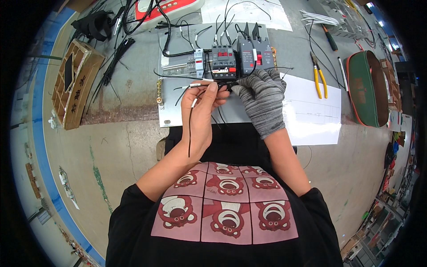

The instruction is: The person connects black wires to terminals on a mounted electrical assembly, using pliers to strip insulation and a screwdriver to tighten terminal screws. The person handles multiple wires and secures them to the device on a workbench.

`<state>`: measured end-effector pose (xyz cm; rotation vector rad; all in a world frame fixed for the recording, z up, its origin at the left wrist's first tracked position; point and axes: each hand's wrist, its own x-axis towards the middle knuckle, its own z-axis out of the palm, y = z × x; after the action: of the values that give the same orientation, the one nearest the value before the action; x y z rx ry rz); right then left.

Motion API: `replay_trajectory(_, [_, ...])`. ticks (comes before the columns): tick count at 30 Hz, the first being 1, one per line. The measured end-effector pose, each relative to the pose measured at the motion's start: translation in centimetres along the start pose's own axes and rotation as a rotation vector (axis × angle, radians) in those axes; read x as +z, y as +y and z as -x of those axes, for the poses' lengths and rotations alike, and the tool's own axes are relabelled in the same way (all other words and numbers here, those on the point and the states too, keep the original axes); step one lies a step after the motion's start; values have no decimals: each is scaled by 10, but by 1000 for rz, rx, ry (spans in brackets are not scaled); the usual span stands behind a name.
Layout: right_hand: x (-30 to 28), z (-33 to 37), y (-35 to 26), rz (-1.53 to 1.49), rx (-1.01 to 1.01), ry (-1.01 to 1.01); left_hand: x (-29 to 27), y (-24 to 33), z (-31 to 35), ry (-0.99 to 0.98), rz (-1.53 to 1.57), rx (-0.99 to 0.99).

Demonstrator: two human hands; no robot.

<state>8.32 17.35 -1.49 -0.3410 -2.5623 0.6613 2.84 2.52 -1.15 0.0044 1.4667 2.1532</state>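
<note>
My bare left hand is closed, thumb against fingers, on a bundle of black wires with white marker sleeves. One loose wire hangs down past its wrist. My right hand, in a grey knit glove, pinches the same bundle from the right; its fingertips partly hide the spot. Both hands are over the front of a grey metal mounting plate. Just beyond them on the plate stand a contactor, a larger circuit breaker with a red toggle, and a slim light-grey module.
Yellow-handled pliers lie on white paper sheets to the right, near a green open pouch and a screwdriver. At left stand a divided cardboard box and black cable ties. A red-and-white device sits behind.
</note>
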Motion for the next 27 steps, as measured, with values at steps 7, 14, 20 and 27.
replay_trajectory(7, [2, 0, 5, 52, -51, -23, -5, 2, 2, -41, 32, -37])
replay_trajectory(14, [4, 0, 10, 41, -60, -48, -16, 7, 22, -109, -85, -117])
replay_trajectory(20, [6, -1, 12, -3, -72, -9, -13, 9, 17, -88, -79, -42])
replay_trajectory(27, [5, -1, 11, -85, -84, 16, -11, 2, 3, -37, 15, 1])
